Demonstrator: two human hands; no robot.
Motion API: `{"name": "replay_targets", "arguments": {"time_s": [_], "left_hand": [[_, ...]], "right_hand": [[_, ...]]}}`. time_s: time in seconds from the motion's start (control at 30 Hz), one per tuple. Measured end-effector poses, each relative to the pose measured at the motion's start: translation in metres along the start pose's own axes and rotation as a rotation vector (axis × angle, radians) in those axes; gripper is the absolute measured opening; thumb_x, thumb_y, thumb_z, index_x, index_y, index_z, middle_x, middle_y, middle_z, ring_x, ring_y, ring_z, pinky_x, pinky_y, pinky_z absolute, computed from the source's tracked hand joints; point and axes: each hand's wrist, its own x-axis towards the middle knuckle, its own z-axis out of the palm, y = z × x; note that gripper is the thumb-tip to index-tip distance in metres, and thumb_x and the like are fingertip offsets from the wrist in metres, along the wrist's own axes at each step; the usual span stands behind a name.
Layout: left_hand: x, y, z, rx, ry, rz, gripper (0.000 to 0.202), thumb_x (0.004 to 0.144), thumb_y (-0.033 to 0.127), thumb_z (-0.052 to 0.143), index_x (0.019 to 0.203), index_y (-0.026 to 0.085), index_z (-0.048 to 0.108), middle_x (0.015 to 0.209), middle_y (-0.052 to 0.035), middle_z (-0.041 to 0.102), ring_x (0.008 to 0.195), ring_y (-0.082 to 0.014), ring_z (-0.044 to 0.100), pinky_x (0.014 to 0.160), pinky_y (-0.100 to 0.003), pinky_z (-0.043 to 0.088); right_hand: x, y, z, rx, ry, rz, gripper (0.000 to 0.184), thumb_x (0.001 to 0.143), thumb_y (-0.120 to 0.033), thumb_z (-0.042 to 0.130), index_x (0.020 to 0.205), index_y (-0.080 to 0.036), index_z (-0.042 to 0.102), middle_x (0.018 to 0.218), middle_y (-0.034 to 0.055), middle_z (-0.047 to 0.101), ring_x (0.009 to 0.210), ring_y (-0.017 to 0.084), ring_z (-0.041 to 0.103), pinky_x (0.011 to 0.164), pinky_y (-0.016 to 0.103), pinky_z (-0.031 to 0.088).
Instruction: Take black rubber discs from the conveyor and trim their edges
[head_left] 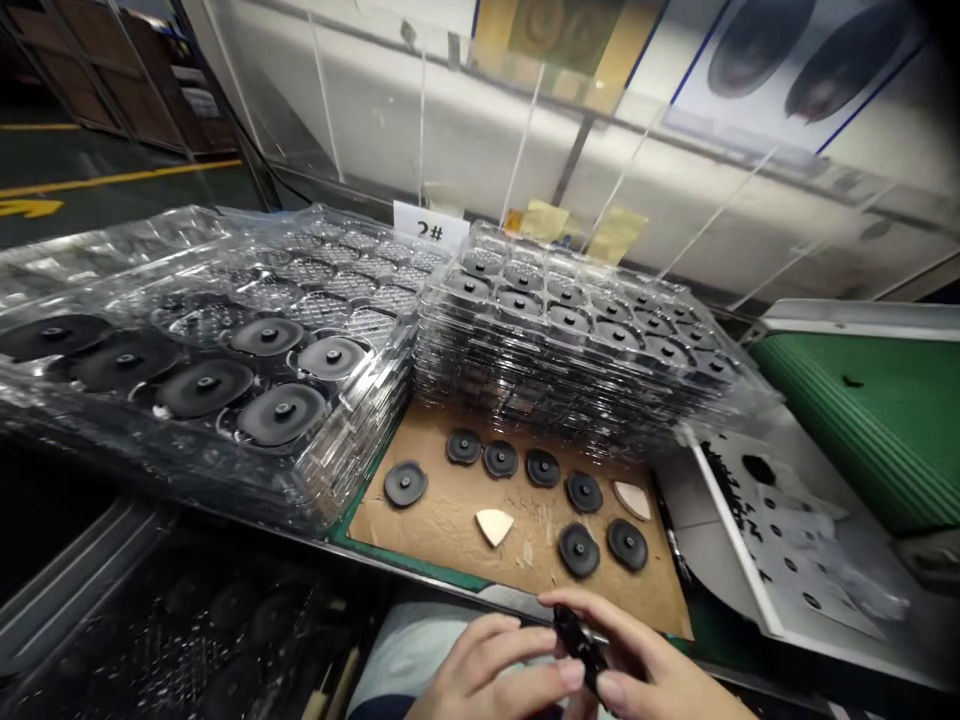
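Low in the view, at the table's front edge, I hold a small black part (576,640) between both hands. It is tilted almost edge-on, and a short shiny bit sticks out at its side; fingers hide much of it. My left hand (499,672) presses its fingertips on the near left side. The thumb and fingers of my right hand (649,660) pinch it from the right. Beyond them, several dark rounded discs with central hubs, such as the black disc (578,549), lie on a brown cardboard sheet (442,540). A cream wedge-shaped pad (495,526) lies among them.
Stacked clear trays (352,470) with black discs in their front pockets stand at left. Another tray stack (540,385) rises behind the cardboard. A second pale wedge (632,499) lies at right. Further right are a white bin (739,560) and a green ribbed belt (862,420).
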Motion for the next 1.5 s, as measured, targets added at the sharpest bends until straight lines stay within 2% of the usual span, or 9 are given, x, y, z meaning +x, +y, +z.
{"name": "replay_targets", "arguments": {"time_s": [0.1, 0.27, 0.57, 0.8, 0.93, 1.07, 1.2, 1.3, 1.5], "left_hand": [[0.012, -0.008, 0.002, 0.096, -0.113, 0.018, 0.038, 0.094, 0.033, 0.038, 0.132, 0.026, 0.043, 0.099, -0.0014, 0.075, 0.106, -0.0129, 0.063, 0.102, -0.030, 0.041], [0.040, -0.025, -0.004, 0.112, -0.217, 0.087, 0.028, 0.089, 0.022, 0.050, 0.116, 0.027, 0.056, 0.108, 0.0004, 0.072, 0.115, -0.0157, 0.057, 0.102, -0.032, 0.040], [0.065, -0.052, -0.020, 0.074, -0.398, -0.024, 0.031, 0.084, 0.016, 0.057, 0.113, 0.024, 0.061, 0.109, -0.0044, 0.072, 0.106, -0.0221, 0.062, 0.095, -0.036, 0.045], [0.052, -0.061, -0.022, -0.203, -0.486, -0.344, 0.059, 0.082, 0.011, 0.057, 0.135, 0.032, 0.043, 0.122, -0.0121, 0.064, 0.122, -0.0260, 0.051, 0.100, -0.042, 0.041], [0.047, -0.064, -0.018, -0.637, -0.168, -0.968, 0.062, 0.070, 0.019, 0.074, 0.123, 0.042, 0.053, 0.127, -0.0049, 0.059, 0.120, -0.0248, 0.053, 0.101, -0.036, 0.043], [0.049, -0.074, -0.018, -1.204, 0.378, -1.508, 0.053, 0.065, 0.036, 0.077, 0.114, 0.035, 0.058, 0.121, -0.0045, 0.062, 0.111, -0.0264, 0.060, 0.094, -0.037, 0.048], [0.054, -0.078, -0.023, -1.381, 0.611, -1.532, 0.055, 0.065, 0.036, 0.076, 0.117, 0.030, 0.058, 0.129, -0.0054, 0.058, 0.115, -0.0285, 0.058, 0.098, -0.037, 0.046], [0.055, -0.077, -0.026, -1.412, 0.638, -1.502, 0.051, 0.071, 0.034, 0.072, 0.120, 0.031, 0.056, 0.130, -0.0054, 0.058, 0.117, -0.0286, 0.056, 0.100, -0.038, 0.045], [0.063, -0.069, -0.024, -1.352, 0.600, -1.509, 0.059, 0.072, 0.032, 0.072, 0.127, 0.031, 0.051, 0.125, -0.0078, 0.062, 0.112, -0.0264, 0.060, 0.097, -0.036, 0.047]], "right_hand": [[0.011, 0.030, 0.005, 0.316, -0.019, -0.025, 0.075, 0.066, -0.071, 0.061, 0.127, -0.028, 0.054, 0.130, 0.0089, 0.055, 0.127, 0.031, 0.044, 0.104, 0.042, 0.035], [0.031, 0.031, 0.007, 0.477, 0.035, 0.036, 0.071, 0.071, -0.073, 0.053, 0.125, -0.025, 0.057, 0.129, 0.0117, 0.057, 0.123, 0.030, 0.048, 0.105, 0.044, 0.033], [0.076, 0.019, -0.006, 0.304, 0.021, 0.046, 0.068, 0.077, -0.073, 0.043, 0.115, -0.020, 0.065, 0.115, 0.0131, 0.066, 0.111, 0.030, 0.058, 0.100, 0.045, 0.040], [0.086, 0.009, 0.000, 0.089, 0.096, 0.017, 0.070, 0.085, -0.070, 0.025, 0.098, -0.018, 0.071, 0.083, 0.0097, 0.071, 0.082, 0.023, 0.067, 0.080, 0.037, 0.053], [0.099, 0.025, 0.000, -0.080, 0.236, 0.018, 0.073, 0.093, -0.058, 0.005, 0.109, -0.017, 0.064, 0.072, 0.0050, 0.066, 0.051, 0.015, 0.064, 0.055, 0.028, 0.054], [0.118, 0.050, 0.004, -0.290, 0.458, 0.022, 0.047, 0.089, -0.054, 0.041, 0.116, -0.020, 0.058, 0.089, 0.0071, 0.059, 0.052, 0.015, 0.061, 0.058, 0.033, 0.052], [0.130, 0.070, 0.024, -0.455, 0.514, -0.124, 0.032, 0.088, -0.041, 0.048, 0.106, -0.019, 0.063, 0.102, 0.0132, 0.059, 0.078, 0.023, 0.063, 0.067, 0.036, 0.051], [0.131, 0.069, 0.030, -0.520, 0.454, -0.283, 0.026, 0.091, -0.032, 0.044, 0.103, -0.020, 0.065, 0.082, 0.0071, 0.065, 0.074, 0.020, 0.061, 0.069, 0.032, 0.048], [0.127, 0.014, -0.009, -0.540, 0.529, -0.305, 0.021, 0.092, -0.028, 0.048, 0.101, -0.021, 0.065, 0.087, 0.0039, 0.070, 0.076, 0.017, 0.063, 0.068, 0.029, 0.046]]}}
